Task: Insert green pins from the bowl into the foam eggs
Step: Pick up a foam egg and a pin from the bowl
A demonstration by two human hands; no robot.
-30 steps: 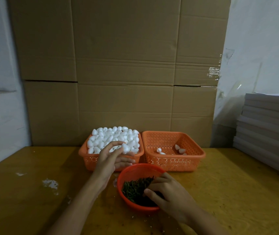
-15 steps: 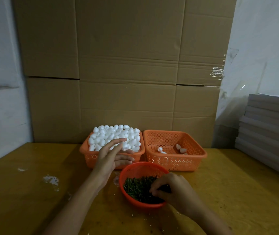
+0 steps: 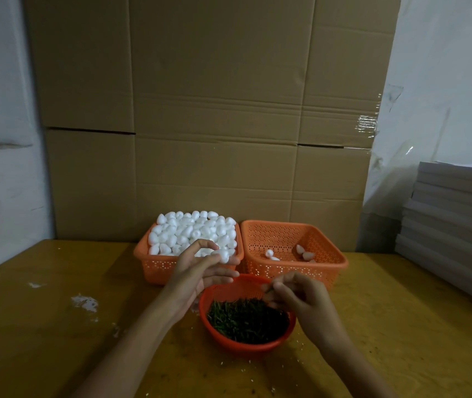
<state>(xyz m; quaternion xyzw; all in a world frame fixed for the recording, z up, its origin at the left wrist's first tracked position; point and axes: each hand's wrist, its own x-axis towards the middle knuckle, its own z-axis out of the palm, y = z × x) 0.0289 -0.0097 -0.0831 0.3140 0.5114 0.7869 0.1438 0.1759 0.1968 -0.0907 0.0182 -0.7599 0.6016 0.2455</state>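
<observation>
My left hand (image 3: 197, 271) is raised in front of the left basket (image 3: 154, 268), at its near rim. The thumb and the fingertips pinch one white egg (image 3: 223, 255). The forefinger bends over it, and the lower fingers are stretched out and point to the right. This basket is heaped with eggs (image 3: 194, 228) up above its rim.

My right hand (image 3: 303, 301) hangs over the far right part of the bowl (image 3: 229, 290). Its fingers are curled close together. Between the thumb and the forefinger a thin green pin (image 3: 268, 289) shows, pointing to the left. It is small and blurred, so I cannot tell how much of it is gripped. The egg and the pin are apart; the egg is farther and more to the left.

The bowl is red and stands on the table (image 3: 56, 326), just on the near side of the two baskets. It holds a dark mass of pins (image 3: 246, 318). The right basket (image 3: 295, 237) stands just beside the left one, and a few eggs (image 3: 303, 252) lie on its bottom.

White crumbs (image 3: 84, 301) lie on the table at the left. Big cardboard (image 3: 214, 110) stands behind the baskets, and at the far right is a stack of grey boards (image 3: 458, 211).
</observation>
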